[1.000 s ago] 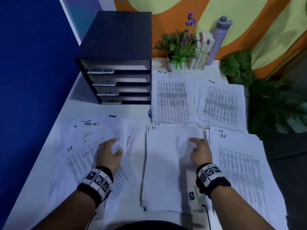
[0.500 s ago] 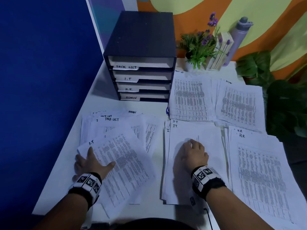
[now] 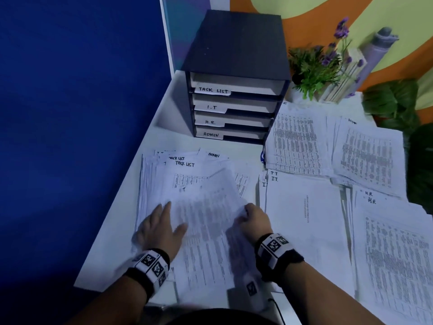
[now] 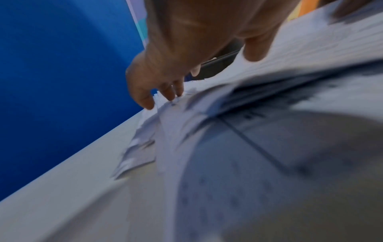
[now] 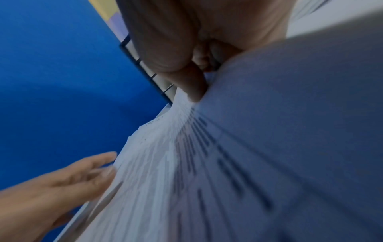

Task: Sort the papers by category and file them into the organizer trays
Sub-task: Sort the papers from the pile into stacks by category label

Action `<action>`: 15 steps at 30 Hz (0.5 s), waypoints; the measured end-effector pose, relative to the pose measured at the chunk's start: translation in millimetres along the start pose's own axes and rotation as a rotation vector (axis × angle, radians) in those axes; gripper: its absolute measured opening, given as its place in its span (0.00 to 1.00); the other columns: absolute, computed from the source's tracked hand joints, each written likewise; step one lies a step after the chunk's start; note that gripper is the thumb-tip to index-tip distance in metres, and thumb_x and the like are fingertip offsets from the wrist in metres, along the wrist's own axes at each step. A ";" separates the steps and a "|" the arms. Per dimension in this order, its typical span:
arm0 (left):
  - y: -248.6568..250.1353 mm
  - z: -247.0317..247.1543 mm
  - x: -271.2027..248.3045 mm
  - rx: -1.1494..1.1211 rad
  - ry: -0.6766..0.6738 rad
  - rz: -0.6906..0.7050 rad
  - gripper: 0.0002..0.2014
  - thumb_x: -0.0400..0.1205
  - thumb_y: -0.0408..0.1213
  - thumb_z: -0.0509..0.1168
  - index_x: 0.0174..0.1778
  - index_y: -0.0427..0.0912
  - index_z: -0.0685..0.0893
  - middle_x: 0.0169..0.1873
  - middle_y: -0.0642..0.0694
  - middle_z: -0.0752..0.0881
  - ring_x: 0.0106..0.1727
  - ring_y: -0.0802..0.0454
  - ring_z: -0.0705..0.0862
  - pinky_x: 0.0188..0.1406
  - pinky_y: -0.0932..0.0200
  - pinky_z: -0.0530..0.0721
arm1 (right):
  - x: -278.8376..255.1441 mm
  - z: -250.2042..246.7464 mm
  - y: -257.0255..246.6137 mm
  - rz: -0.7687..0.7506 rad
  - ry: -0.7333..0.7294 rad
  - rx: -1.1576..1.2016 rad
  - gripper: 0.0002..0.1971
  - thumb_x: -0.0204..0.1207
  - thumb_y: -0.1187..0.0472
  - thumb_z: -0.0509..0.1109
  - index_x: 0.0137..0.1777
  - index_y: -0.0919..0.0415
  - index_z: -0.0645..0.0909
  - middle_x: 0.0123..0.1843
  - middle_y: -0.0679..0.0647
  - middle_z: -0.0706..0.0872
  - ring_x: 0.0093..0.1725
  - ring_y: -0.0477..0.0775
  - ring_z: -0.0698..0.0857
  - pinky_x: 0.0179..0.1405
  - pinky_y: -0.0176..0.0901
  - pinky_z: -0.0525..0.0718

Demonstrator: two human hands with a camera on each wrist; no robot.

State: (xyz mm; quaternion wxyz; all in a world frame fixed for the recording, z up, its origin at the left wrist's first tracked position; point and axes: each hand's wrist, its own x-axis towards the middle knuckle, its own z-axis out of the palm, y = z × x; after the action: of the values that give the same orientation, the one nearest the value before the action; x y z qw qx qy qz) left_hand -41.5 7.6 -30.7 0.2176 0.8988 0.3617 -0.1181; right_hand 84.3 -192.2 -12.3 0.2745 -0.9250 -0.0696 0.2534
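Observation:
A black organizer [image 3: 236, 55] at the back of the white table [image 3: 112, 249] has four trays labelled TASK LIST, I.T, H.R. and ADMIN. In front of it lies a fanned unsorted pile [image 3: 187, 170]. My left hand [image 3: 161, 227] lies flat on the pile's left side with straight fingers [image 4: 165, 91]. My right hand [image 3: 254, 218] pinches the right edge of the top printed sheet [image 3: 210, 214], which bows up and is blurred. To the right lie sorted piles: task list [image 3: 295, 139], admin [image 3: 365, 151], IT [image 3: 302, 219], HR [image 3: 393, 249].
A blue wall [image 3: 70, 113] runs close along the table's left edge. Behind the piles stand a small flowering plant [image 3: 314, 66], upright books [image 3: 344, 76] and a grey bottle [image 3: 379, 48]. A large leafy plant [image 3: 398, 102] crowds the right side.
My right hand left the IT pile, crossed left and took hold of the top sheet's right edge. My left hand shifted slightly right on the unsorted pile. The sheet now lifts.

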 end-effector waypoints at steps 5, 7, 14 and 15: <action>-5.4 -11.7 25.8 -0.132 0.058 -0.092 0.39 0.80 0.46 0.69 0.84 0.47 0.55 0.83 0.44 0.58 0.83 0.41 0.56 0.81 0.43 0.56 | 11.3 -12.1 14.7 0.130 0.172 0.082 0.18 0.75 0.63 0.66 0.27 0.59 0.63 0.28 0.56 0.74 0.36 0.60 0.75 0.35 0.42 0.68; -7.1 -13.1 32.8 -0.104 0.022 -0.103 0.40 0.78 0.47 0.70 0.83 0.47 0.58 0.81 0.44 0.59 0.81 0.40 0.57 0.81 0.45 0.57 | 13.2 -11.3 13.6 0.145 0.191 0.100 0.19 0.75 0.64 0.66 0.25 0.58 0.63 0.25 0.52 0.72 0.35 0.59 0.74 0.35 0.41 0.69; -4.0 -14.9 28.0 -0.049 -0.053 -0.072 0.27 0.81 0.42 0.64 0.78 0.55 0.69 0.78 0.51 0.58 0.78 0.44 0.59 0.78 0.46 0.64 | 17.0 3.1 7.0 0.191 0.155 0.221 0.12 0.77 0.66 0.62 0.42 0.56 0.87 0.48 0.60 0.89 0.53 0.59 0.86 0.52 0.39 0.79; -4.3 -14.2 26.0 -0.064 -0.046 -0.059 0.24 0.82 0.40 0.63 0.76 0.56 0.72 0.78 0.51 0.59 0.77 0.45 0.60 0.77 0.48 0.65 | 18.3 5.3 7.8 0.195 0.131 0.217 0.10 0.76 0.66 0.63 0.39 0.57 0.85 0.45 0.60 0.88 0.50 0.59 0.85 0.51 0.40 0.79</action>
State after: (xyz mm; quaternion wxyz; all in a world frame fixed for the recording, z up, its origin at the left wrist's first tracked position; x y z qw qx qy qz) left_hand -25.3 32.8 -29.2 0.2508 0.8775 0.3864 -0.1336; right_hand 97.4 -191.3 -28.2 0.3507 -0.9068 0.0665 0.2242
